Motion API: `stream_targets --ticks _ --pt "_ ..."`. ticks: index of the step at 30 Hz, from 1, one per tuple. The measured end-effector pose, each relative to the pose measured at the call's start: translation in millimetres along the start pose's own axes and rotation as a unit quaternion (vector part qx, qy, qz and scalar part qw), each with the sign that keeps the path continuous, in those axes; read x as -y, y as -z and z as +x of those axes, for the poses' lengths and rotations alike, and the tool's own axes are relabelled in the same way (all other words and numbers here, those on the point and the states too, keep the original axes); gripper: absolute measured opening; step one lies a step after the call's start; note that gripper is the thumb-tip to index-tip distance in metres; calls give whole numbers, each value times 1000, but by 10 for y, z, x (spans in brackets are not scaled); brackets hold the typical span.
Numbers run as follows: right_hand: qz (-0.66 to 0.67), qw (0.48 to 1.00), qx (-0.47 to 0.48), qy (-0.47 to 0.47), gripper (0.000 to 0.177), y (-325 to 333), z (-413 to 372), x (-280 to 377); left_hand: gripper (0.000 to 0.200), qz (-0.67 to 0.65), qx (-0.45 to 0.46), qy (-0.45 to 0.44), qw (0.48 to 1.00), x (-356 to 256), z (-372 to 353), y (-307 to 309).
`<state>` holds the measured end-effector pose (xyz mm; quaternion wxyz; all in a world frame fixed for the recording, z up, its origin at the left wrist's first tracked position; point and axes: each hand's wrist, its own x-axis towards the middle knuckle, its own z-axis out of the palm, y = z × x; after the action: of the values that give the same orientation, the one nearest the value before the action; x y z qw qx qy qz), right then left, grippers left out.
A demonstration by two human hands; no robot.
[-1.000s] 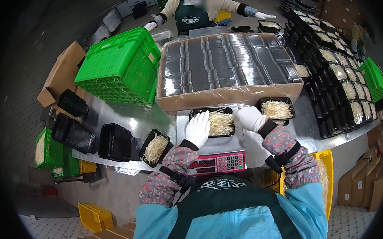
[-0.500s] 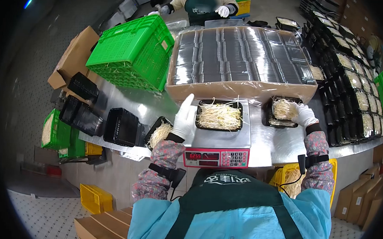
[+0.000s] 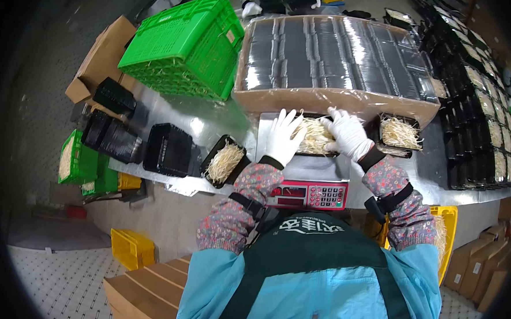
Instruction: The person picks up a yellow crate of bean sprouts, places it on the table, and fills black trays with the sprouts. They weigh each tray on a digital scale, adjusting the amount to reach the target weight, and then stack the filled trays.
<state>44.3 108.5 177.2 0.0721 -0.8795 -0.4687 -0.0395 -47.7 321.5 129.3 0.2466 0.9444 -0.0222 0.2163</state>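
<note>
A black tray of pale bean sprouts [image 3: 313, 135] sits on the platform of an electronic scale [image 3: 307, 194] with a red keypad front. My left hand [image 3: 282, 138], in a white glove, lies flat with fingers spread on the tray's left side. My right hand [image 3: 346, 133], also gloved, presses on the sprouts at the tray's right side. A second sprout tray [image 3: 399, 134] stands just right of my right hand, and a third [image 3: 224, 161] lies left of the scale.
A large box of stacked clear lids [image 3: 337, 62] fills the space behind the scale. A green crate [image 3: 186, 46] stands at the back left, stacks of empty black trays [image 3: 166, 149] to the left, rows of filled trays [image 3: 478, 107] on the right. Another person's gloved hand [image 3: 250, 9] shows at the far side.
My right hand came back from the tray on the right onto the tray on the scale. My left hand dropped from beside the tray onto its left side.
</note>
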Motion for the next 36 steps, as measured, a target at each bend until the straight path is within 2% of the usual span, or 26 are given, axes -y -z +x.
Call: stream_targets --ticks 2,4,6,7,11,12,14,16,19,20,21,22,24,25,26,27,28,30,32,33,34,36 --pt "33 999 -1 19 56 71 1 34 37 -7 -10 11 1000 38 -18 -87" --pt "10 1000 -2 12 48 23 -7 35 35 -36 -12 33 999 21 -35 -75" --pt "17 999 24 15 52 -37 -27 -18 33 -28 1 41 999 13 -54 -61" --pt "38 999 1 4 39 -65 -34 -33 33 -26 6 40 999 18 -63 -61" --pt "80 996 -40 -31 19 -42 -111 -161 33 -15 23 30 999 58 -85 -89" --pt "109 990 -89 -23 17 -70 -150 -240 33 -19 28 26 999 73 -88 -93" --pt "128 985 -104 -49 17 131 -296 -398 35 -26 38 18 999 102 -99 -96" --pt "132 977 -160 -49 16 406 -591 -769 41 -56 75 2 996 123 -84 -22" --pt "121 960 -207 -147 16 646 -980 -1070 49 -86 95 -17 992 82 -29 212" --pt "114 951 -217 -187 16 672 -1102 -1146 51 -136 77 -3 988 149 -26 255" --pt "116 945 -220 -212 17 619 -1214 -1245 52 -185 58 11 981 237 -24 283" --pt "104 949 -185 -235 21 482 -1350 -1403 54 -234 40 25 971 321 -29 289" --pt "-48 964 -31 -261 32 380 -1518 -1478 54 -282 55 181 941 279 77 440" --pt "-28 967 -51 -248 40 385 -1495 -1403 56 -304 55 258 916 258 131 516" --pt "-9 969 -72 -235 47 428 -1377 -1262 57 -177 27 198 964 431 160 376" --pt "42 970 -107 -213 59 467 -1212 -1090 59 15 26 64 997 691 153 141" --pt "95 967 -157 -176 66 427 -1044 -943 61 -19 39 125 991 166 296 292" --pt "166 964 -190 -87 84 191 -665 -636 65 35 103 61 992 -189 316 172" --pt "169 981 -90 -42 105 158 -418 -271 64 86 143 -93 982 -265 178 -113" --pt "152 988 -24 -36 112 155 -339 -177 63 85 182 -131 971 -448 168 -47" --pt "130 991 7 -21 110 98 -315 -173 60 107 116 -200 967 -400 74 -135" --pt "155 988 21 5 108 -103 -305 -276 53 39 126 -175 976 -372 108 -74"
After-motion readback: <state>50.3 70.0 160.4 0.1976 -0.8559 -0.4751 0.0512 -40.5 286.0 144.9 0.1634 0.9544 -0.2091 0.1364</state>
